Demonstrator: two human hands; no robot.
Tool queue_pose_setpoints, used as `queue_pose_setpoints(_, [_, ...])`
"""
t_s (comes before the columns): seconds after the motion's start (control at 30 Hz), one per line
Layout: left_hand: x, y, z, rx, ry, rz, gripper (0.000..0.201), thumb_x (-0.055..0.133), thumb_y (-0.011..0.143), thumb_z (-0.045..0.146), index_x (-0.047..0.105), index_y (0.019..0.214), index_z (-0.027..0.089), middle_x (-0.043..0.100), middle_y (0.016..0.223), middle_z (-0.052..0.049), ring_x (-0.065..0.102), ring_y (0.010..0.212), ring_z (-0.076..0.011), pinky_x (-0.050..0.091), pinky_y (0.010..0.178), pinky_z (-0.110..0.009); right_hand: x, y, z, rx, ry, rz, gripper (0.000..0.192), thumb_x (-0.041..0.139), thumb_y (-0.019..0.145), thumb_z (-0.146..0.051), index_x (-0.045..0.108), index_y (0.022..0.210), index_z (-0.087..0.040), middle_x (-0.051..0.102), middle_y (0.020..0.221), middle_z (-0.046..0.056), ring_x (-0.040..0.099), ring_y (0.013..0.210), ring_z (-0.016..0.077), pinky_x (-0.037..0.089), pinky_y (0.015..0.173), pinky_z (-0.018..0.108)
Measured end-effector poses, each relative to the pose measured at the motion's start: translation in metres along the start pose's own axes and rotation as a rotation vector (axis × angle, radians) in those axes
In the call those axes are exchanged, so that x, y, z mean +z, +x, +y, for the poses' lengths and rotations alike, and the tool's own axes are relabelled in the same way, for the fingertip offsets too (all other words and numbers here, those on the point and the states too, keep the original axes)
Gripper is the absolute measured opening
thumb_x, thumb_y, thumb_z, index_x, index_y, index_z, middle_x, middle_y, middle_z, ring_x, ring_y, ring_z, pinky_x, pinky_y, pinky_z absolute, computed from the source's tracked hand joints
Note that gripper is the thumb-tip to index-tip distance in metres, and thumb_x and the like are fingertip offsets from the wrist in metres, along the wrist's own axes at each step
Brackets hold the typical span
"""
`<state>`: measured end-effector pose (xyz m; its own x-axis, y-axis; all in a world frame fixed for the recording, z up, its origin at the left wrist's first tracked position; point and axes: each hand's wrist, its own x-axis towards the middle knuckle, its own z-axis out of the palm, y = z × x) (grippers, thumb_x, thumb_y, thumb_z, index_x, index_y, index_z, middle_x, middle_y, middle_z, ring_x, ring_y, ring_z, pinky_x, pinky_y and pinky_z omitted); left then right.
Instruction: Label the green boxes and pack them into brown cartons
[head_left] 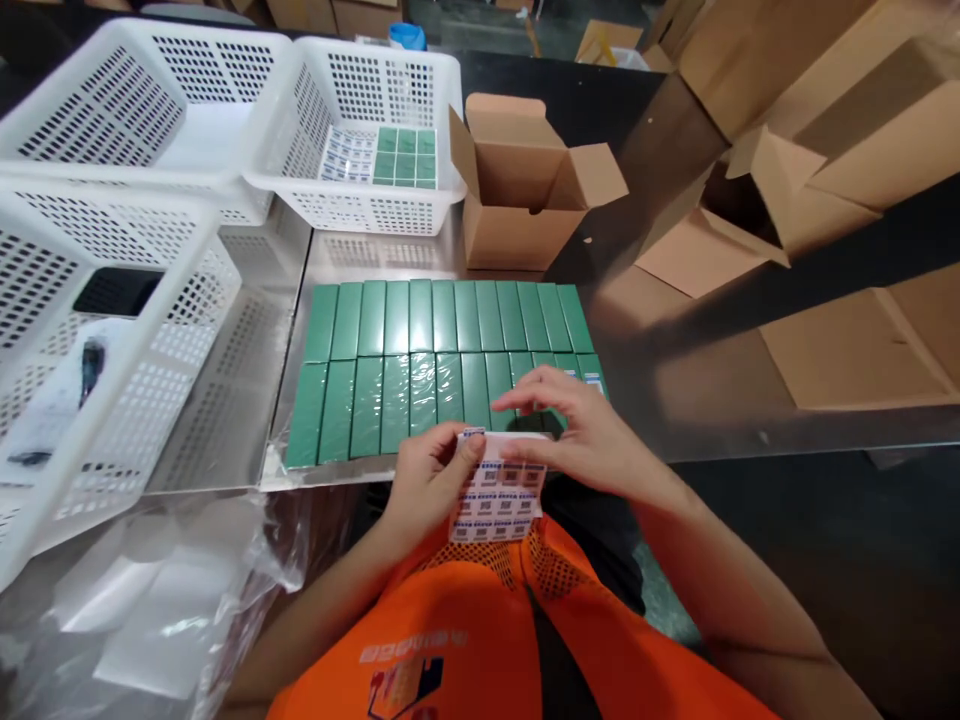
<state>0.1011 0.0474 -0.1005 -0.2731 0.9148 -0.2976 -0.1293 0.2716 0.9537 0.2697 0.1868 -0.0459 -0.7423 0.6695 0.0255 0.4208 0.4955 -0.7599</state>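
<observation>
Two rows of green boxes (420,350) lie side by side on the metal table (675,380). Just in front of the near row, my left hand (427,480) grips a white sheet of printed labels (499,495) by its left edge. My right hand (581,425) rests on the sheet's top right edge, fingers stretched left over it and partly covering the rightmost green boxes. Two boxes at the right end of the near row carry a small label (592,380).
White perforated baskets stand at left (112,330) and at the back (360,130), the back one holding green boxes and label sheets. An open cardboard box (517,190) sits behind the rows. Flat cartons (847,350) lie at right. Clear plastic bags (150,610) hang at lower left.
</observation>
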Motion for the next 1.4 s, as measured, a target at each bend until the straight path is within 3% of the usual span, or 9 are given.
queue_pose_setpoints(0.2, [-0.01, 0.002, 0.003, -0.044, -0.146, -0.116, 0.063, 0.057, 0.081, 0.076, 0.077, 0.087, 0.017, 0.068, 0.071, -0.005, 0.059, 0.066, -0.0171, 0.05, 0.065, -0.027, 0.037, -0.008, -0.01, -0.452, -0.103, 0.104, 0.008, 0.065, 0.094, -0.021, 0.07, 0.098, -0.025, 0.066, 0.092, 0.003, 0.059, 0.09, 0.0186, 0.046, 0.082, 0.035])
queue_pose_setpoints(0.37, [-0.018, -0.003, 0.002, -0.112, -0.16, -0.116, 0.043, 0.072, 0.079, 0.059, 0.078, 0.086, 0.017, 0.069, 0.073, -0.004, 0.057, 0.066, -0.0154, 0.046, 0.062, -0.024, 0.035, -0.022, -0.014, -0.714, -0.153, 0.134, 0.012, 0.059, 0.098, -0.022, 0.068, 0.098, -0.029, 0.073, 0.096, 0.001, 0.062, 0.1, 0.0212, 0.046, 0.087, 0.041])
queue_pose_setpoints(0.43, [-0.02, -0.004, 0.001, -0.104, -0.139, -0.089, 0.039, 0.069, 0.082, 0.055, 0.078, 0.084, 0.017, 0.068, 0.071, -0.002, 0.057, 0.066, -0.0144, 0.046, 0.062, -0.023, 0.026, -0.025, -0.018, -0.601, 0.051, 0.133, 0.011, 0.057, 0.098, -0.023, 0.066, 0.094, -0.028, 0.071, 0.098, 0.002, 0.063, 0.099, 0.0209, 0.05, 0.085, 0.039])
queue_pose_setpoints(0.57, [-0.023, -0.007, -0.002, -0.054, -0.046, -0.048, 0.037, 0.063, 0.088, 0.051, 0.078, 0.088, 0.017, 0.068, 0.071, -0.002, 0.059, 0.067, -0.0144, 0.047, 0.064, -0.023, 0.004, -0.008, -0.001, -0.044, 0.334, 0.339, 0.006, 0.068, 0.09, -0.027, 0.062, 0.091, -0.025, 0.067, 0.086, 0.0, 0.063, 0.078, 0.0164, 0.05, 0.071, 0.032])
queue_pose_setpoints(0.67, [-0.024, -0.009, -0.004, -0.026, 0.053, -0.063, 0.039, 0.06, 0.09, 0.051, 0.078, 0.09, 0.017, 0.069, 0.07, -0.003, 0.06, 0.067, -0.0158, 0.048, 0.063, -0.024, -0.006, 0.014, 0.029, 0.273, 0.417, 0.159, 0.032, 0.077, 0.078, -0.036, 0.057, 0.1, -0.025, 0.063, 0.072, -0.003, 0.059, 0.065, 0.0153, 0.047, 0.061, 0.029])
queue_pose_setpoints(0.8, [-0.025, -0.011, -0.004, 0.009, 0.103, -0.065, 0.04, 0.057, 0.091, 0.051, 0.078, 0.091, 0.016, 0.07, 0.069, -0.003, 0.061, 0.065, -0.0165, 0.047, 0.061, -0.025, -0.008, 0.032, 0.056, 0.467, 0.461, -0.014, 0.061, 0.083, 0.064, -0.035, 0.042, 0.109, -0.027, 0.063, 0.065, -0.007, 0.057, 0.058, 0.0157, 0.04, 0.052, 0.026])
queue_pose_setpoints(1.03, [-0.029, -0.011, -0.008, 0.005, 0.099, -0.021, 0.04, 0.058, 0.09, 0.05, 0.078, 0.092, 0.016, 0.066, 0.065, -0.002, 0.06, 0.063, -0.0162, 0.048, 0.06, -0.025, 0.001, 0.033, 0.06, 0.485, 0.38, -0.015, 0.056, 0.078, 0.066, -0.03, 0.036, 0.103, -0.027, 0.062, 0.063, -0.008, 0.057, 0.056, 0.0158, 0.041, 0.054, 0.027])
queue_pose_setpoints(1.27, [-0.028, -0.01, -0.004, 0.008, 0.079, -0.017, 0.038, 0.06, 0.09, 0.05, 0.078, 0.091, 0.017, 0.07, 0.069, -0.003, 0.063, 0.066, -0.0176, 0.051, 0.063, -0.026, 0.0, 0.039, 0.04, 0.498, -0.194, 0.029, 0.046, 0.078, 0.066, -0.022, 0.045, 0.099, -0.024, 0.057, 0.062, -0.007, 0.057, 0.06, 0.0187, 0.038, 0.056, 0.03])
queue_pose_setpoints(1.4, [-0.028, -0.01, 0.0, -0.006, 0.025, 0.022, 0.038, 0.061, 0.09, 0.051, 0.078, 0.101, 0.019, 0.071, 0.077, -0.004, 0.063, 0.07, -0.0173, 0.052, 0.066, -0.026, 0.0, 0.021, 0.019, 0.194, 0.121, -0.037, 0.044, 0.079, 0.076, -0.039, 0.053, 0.109, -0.024, 0.064, 0.092, 0.001, 0.062, 0.077, 0.0181, 0.049, 0.067, 0.031])
